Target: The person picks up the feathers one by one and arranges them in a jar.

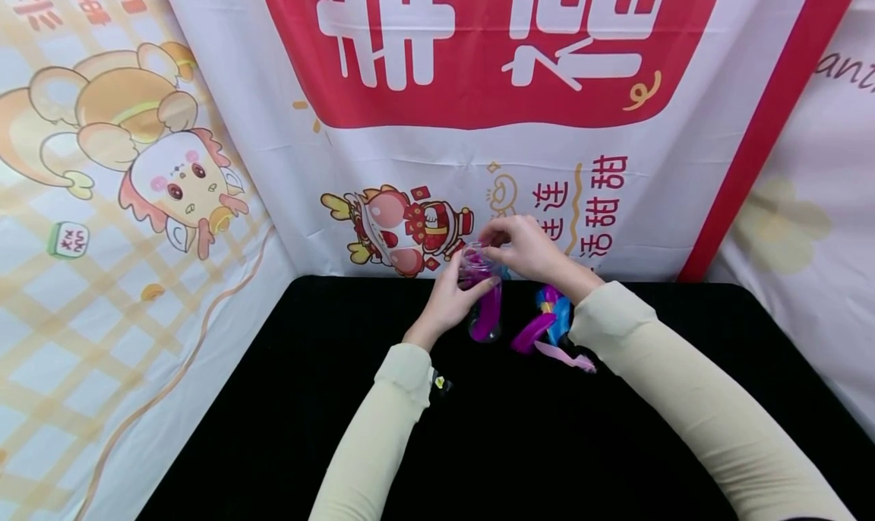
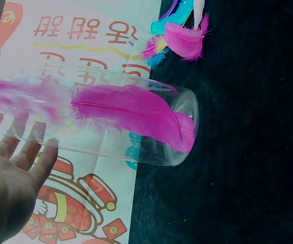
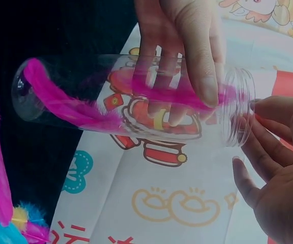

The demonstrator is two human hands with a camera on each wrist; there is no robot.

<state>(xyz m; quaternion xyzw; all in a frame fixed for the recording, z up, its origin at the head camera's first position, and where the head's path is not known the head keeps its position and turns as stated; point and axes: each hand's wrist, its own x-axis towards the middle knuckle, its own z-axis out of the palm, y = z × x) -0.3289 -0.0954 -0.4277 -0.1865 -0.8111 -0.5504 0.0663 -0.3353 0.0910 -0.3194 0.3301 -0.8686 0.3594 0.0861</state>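
**Clear cylindrical jar [image 1: 488, 308] held mouth up**

Leftmost, the person's left hand [image 1: 444, 302] grips the jar around its upper half, thumb on one side, fingers on the other. The jar's long axis runs roughly upright, ridged mouth up, rounded base down, at the back of the black table [image 1: 287, 399]; I can't tell whether it touches. It should be light but slick, so wrapping the smooth wall below the neck seems surest. Inside, a soft magenta feather [image 2: 126, 107] curves lengthwise to the base; another magenta feather [image 3: 159, 92] lies above, near the neck. The right hand [image 1: 525, 249] bends its fingers at the rim; whether it pinches anything, I can't tell. Farther right lie loose magenta, blue and pale pink feathers [image 1: 559, 320], likely near-weightless and easily bent, best taken by the quill.
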